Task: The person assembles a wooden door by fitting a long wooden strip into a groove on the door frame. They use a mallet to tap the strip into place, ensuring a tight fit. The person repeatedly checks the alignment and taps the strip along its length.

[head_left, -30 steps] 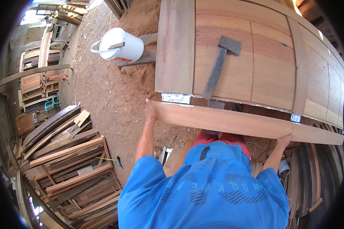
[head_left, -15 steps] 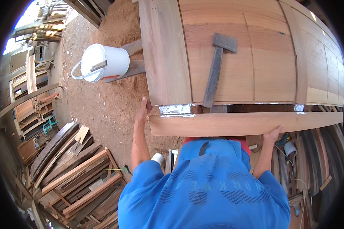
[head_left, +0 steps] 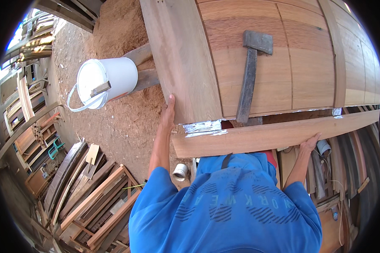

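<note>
Both grips on smooth wooden rail

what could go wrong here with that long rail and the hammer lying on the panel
The long rail is steadied only by the left hand and right hand near its ends, so one end may slip sideways off the glued edge. Jolting the door panel could also shake the hammer off the edge.
</note>
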Tool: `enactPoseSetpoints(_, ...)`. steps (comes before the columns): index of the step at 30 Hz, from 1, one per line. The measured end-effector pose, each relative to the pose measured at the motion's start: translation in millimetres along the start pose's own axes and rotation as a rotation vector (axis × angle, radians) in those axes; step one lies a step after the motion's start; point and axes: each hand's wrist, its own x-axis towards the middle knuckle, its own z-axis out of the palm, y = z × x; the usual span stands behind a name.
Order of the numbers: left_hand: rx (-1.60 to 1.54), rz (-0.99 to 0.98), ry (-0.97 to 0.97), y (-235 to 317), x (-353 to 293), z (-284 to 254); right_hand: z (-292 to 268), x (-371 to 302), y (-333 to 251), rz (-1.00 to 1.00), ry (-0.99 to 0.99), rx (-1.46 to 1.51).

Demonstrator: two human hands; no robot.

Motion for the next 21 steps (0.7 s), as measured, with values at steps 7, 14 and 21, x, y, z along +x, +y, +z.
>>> enactPoseSetpoints(7, -0.043, -0.03, -0.005, 2.9, -4.2, 2.6, -0.2, -1.0, 1.2, 0.014, 0.005, 0.002)
enactPoseSetpoints(14, -0.009, -0.052, 0.057, -10.4, 2.6, -7.1, -2.0, 0.3, 12.8, -0.005, 0.0, -0.029)
enactPoseSetpoints(21, -0.09, -0.049, -0.082, 7.9, -5.3, 3.3, -6.6, 3.0, 11.7, 0.019, 0.012, -0.069)
